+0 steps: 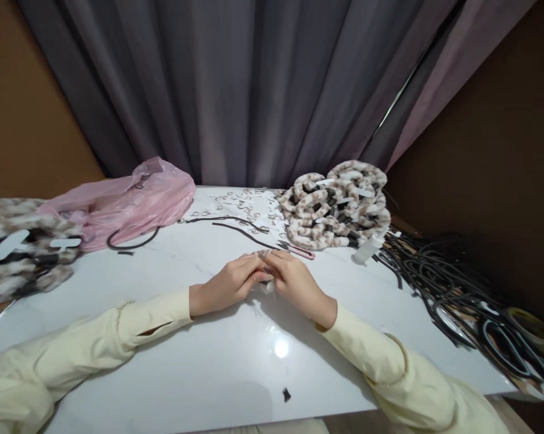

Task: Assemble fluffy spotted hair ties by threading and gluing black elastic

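Observation:
My left hand (233, 282) and my right hand (294, 282) meet over the white table (199, 374). Both have their fingers closed on a small fluffy piece (268, 286), white and brown with a dark part; the fingers hide most of it. Just beyond the hands lie pink-handled thread snips (299, 250) and thin black cords (240, 230). A small black scrap (287, 395) rests near the front edge of the table.
A pink plastic bag (136, 205) and fluffy loops (28, 247) are at left. Small metal rings (244, 202) lie at the back. More fluffy loops (339, 205), a translucent bottle (367, 248) and heaped black cords (447, 277) are at right.

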Action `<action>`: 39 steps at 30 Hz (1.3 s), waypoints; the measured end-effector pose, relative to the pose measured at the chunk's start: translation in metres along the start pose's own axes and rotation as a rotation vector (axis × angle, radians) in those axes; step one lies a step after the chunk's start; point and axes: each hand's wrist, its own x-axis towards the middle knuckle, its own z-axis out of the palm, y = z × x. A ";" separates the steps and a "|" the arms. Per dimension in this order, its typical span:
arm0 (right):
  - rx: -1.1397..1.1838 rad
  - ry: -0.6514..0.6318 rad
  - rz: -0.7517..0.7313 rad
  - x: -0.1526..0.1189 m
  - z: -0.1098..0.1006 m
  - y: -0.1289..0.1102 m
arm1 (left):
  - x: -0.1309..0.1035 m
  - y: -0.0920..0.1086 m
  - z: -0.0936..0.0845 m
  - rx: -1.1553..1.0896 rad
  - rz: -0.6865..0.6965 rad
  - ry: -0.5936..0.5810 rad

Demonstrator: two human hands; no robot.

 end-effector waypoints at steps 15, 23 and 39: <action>-0.037 0.115 -0.222 -0.011 -0.019 0.000 | 0.001 0.002 0.001 -0.461 -0.620 0.051; -0.102 0.119 -0.295 -0.011 0.003 0.007 | -0.001 0.000 0.005 -0.858 -0.713 0.011; 0.183 0.036 -0.137 -0.007 -0.001 0.006 | 0.000 0.002 0.002 -0.605 -0.673 -0.043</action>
